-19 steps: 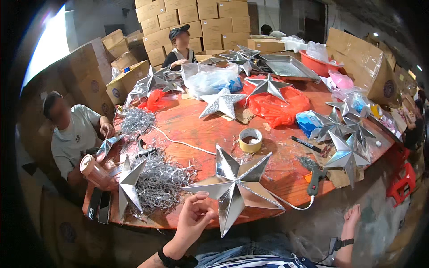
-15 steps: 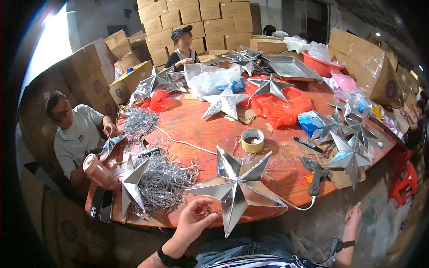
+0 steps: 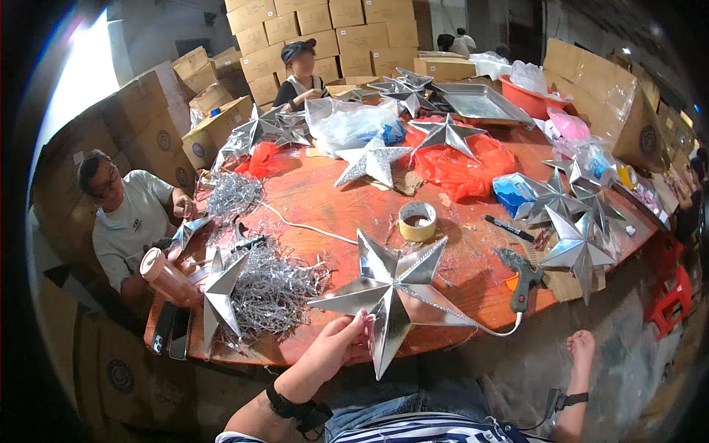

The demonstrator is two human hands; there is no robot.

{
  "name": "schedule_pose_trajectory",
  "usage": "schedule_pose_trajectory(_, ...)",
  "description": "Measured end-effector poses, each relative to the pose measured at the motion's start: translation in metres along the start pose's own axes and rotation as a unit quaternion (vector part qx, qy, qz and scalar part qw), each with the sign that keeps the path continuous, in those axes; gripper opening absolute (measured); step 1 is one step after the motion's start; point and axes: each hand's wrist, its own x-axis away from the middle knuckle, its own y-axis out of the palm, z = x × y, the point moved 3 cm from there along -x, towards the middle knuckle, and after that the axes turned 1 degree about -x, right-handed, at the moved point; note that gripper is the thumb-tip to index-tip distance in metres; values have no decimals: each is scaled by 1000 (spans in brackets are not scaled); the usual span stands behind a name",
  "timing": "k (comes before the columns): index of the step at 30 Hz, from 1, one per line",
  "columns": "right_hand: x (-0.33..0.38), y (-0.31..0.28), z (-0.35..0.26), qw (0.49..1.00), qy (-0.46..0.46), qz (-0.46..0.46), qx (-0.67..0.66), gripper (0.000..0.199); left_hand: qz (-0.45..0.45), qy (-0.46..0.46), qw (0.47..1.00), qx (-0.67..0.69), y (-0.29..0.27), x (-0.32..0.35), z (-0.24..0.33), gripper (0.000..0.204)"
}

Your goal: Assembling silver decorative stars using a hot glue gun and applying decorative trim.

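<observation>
A large five-pointed star of shiny silver metal foil (image 3: pixel 391 292) lies at the near edge of a round reddish wooden desk (image 3: pixel 325 199), one point hanging over the rim toward the viewer. The left hand (image 3: pixel 341 341) rests against the star's lower left side, its grip loosely curled with fingertips (image 3: pixel 362 322) touching the foil rather than clamped on it. The right hand (image 3: pixel 581 347) hangs well apart, off the desk to the right over the floor, its grip slack and holding nothing. A thin white cord (image 3: pixel 310 227) runs across the desk toward the star. Just behind the star sits a roll of tan tape (image 3: pixel 417 220); to its right lie a black marker (image 3: pixel 509 228) and a green-handled glue gun (image 3: pixel 521 275). To the left is a heap of silver tinsel shreds (image 3: pixel 273 288) with a smaller silver star (image 3: pixel 220 299) beside it. More silver stars, red plastic bags (image 3: pixel 461 164) and clear bags crowd the far side. A seated person in a white shirt (image 3: pixel 129 221) works at the left, another in a dark cap (image 3: pixel 301 74) at the back, before stacked cardboard boxes (image 3: pixel 310 26)
</observation>
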Motion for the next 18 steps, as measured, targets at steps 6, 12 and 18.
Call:
schedule_pose_trajectory(6,-4,-13,12,1000,-9,14,9,5,33,12,999,-9,8,1,4,31)
schedule_pose_trajectory(12,12,-4,-19,998,-8,52,32,8,24,40,999,-28,12,-15,-2,29)
schedule_pose_trajectory(18,6,1,-27,998,-10,66,18,10,-12,19,1000,-3,18,-31,3,27)
